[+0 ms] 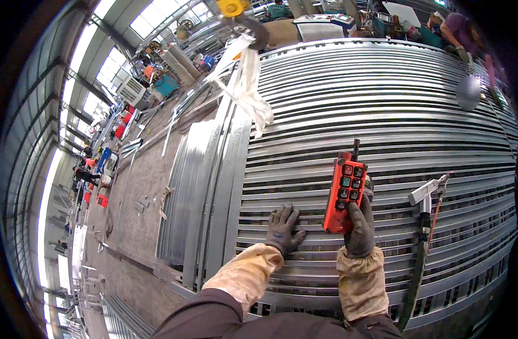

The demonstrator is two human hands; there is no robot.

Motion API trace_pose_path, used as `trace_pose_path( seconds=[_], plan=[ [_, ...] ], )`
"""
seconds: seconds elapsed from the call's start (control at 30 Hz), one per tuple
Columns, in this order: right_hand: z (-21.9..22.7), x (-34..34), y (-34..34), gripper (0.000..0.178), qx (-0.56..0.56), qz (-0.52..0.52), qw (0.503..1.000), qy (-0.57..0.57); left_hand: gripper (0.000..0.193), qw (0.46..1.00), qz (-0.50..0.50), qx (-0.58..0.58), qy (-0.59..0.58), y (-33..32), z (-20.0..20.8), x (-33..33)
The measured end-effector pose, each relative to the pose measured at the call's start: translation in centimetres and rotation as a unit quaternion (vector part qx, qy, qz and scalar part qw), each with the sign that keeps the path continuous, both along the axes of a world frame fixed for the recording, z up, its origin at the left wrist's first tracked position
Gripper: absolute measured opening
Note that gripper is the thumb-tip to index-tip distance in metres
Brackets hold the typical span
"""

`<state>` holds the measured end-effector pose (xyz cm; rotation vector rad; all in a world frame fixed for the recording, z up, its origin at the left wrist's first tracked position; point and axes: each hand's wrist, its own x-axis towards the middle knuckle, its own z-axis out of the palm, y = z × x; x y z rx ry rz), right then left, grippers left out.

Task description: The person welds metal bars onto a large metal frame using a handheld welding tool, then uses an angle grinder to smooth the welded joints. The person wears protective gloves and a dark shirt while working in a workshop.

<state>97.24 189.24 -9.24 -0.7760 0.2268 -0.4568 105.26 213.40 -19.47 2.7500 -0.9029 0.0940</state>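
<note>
In my gloved right hand [359, 230] is a red crane remote control [346, 189] with several dark buttons and a short black antenna, held upright. My thumb lies near its lower buttons. My gloved left hand [284, 229] rests with fingers spread on the metal slats [304, 186] of a large rack of parallel silver profiles. To the right of the remote, a welding torch [426, 198] with a pale metal head and dark cable lies across the slats. White cloth slings [250, 85] hang at the far left of the rack, below a yellow crane hook [232, 8].
A stack of long silver profiles [194, 181] lies left of the rack on the concrete floor [132, 220]. Another person [462, 34] leans over the far right corner, near a round grey disc [468, 93]. Machines and a teal box [165, 85] stand farther back.
</note>
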Motion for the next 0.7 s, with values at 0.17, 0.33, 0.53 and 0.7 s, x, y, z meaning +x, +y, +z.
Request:
trace_pose_path(
  seconds=[0.17, 0.33, 0.53, 0.7],
  plan=[
    [0.4, -0.3, 0.1, 0.041, 0.042, 0.002, 0.999, -0.023, 0.078, 1.0, 0.002, 0.004, 0.007, 0.2, 0.3, 0.1],
    [-0.9, -0.6, -0.8, 0.042, 0.049, 0.001, 0.998, -0.041, 0.078, 1.0, -0.002, 0.001, 0.003, -0.3, 0.7, 0.0],
    [-2.0, -0.8, -1.3, 0.041, 0.069, -0.028, 0.996, -0.048, 0.078, 1.0, -0.002, 0.01, 0.002, -0.3, 0.7, -0.1],
    [-1.2, -1.7, -1.9, 0.041, 0.081, -0.044, 0.995, -0.047, 0.078, 1.0, 0.001, 0.0, 0.009, -0.1, 1.0, -0.2]
  ],
)
